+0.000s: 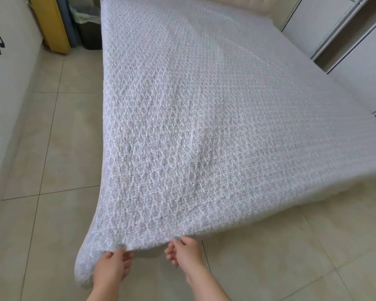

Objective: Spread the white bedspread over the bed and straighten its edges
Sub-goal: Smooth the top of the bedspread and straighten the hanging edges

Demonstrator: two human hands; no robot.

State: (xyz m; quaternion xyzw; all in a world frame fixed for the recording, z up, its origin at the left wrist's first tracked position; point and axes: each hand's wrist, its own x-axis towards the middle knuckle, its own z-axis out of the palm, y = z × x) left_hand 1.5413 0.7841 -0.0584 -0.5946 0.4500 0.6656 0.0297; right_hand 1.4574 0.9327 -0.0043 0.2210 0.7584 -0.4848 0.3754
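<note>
The white bedspread (204,118), quilted with a grey leaf print, lies across the whole bed and is pulled out past the foot towards me. My left hand (114,265) grips its near edge close to the left corner, which droops below the hand. My right hand (186,249) pinches the same edge a little to the right. The cloth is lifted off the floor between the bed and my hands. Faint creases run down its middle. The mattress is hidden beneath it.
Beige floor tiles (52,148) run along the bed's left side and under my arms. A white cabinet (2,83) lines the left wall. A yellow panel (54,22) and a dark bin (89,29) stand at the far left. White wardrobe doors (356,51) flank the right side.
</note>
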